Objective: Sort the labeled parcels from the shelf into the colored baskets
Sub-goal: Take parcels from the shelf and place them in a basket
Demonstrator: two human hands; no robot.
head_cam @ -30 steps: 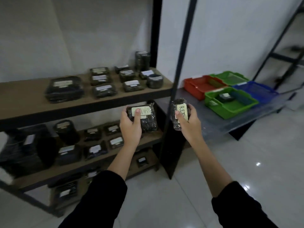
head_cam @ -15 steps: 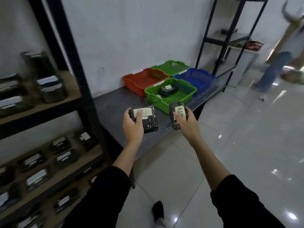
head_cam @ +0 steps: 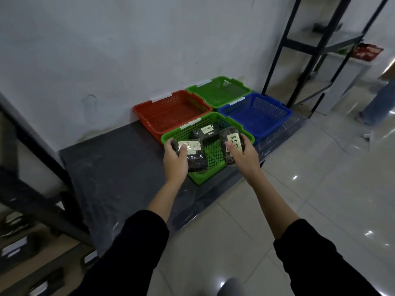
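drop-off step: left hand (head_cam: 175,159) gripping parcel (head_cam: 193,155), right hand (head_cam: 242,153) gripping second parcel (head_cam: 229,146), both over near green basket (head_cam: 199,178). next imo: lower, let go beside parcel already inside (head_cam: 204,133).

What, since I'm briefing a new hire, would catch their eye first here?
Four bright baskets stand out on the dark table by the wall: a red basket, a blue basket, a far green basket and a near green basket. Over the near green basket, the left hand holds the left parcel and the right hand the right parcel; a third parcel lies inside.
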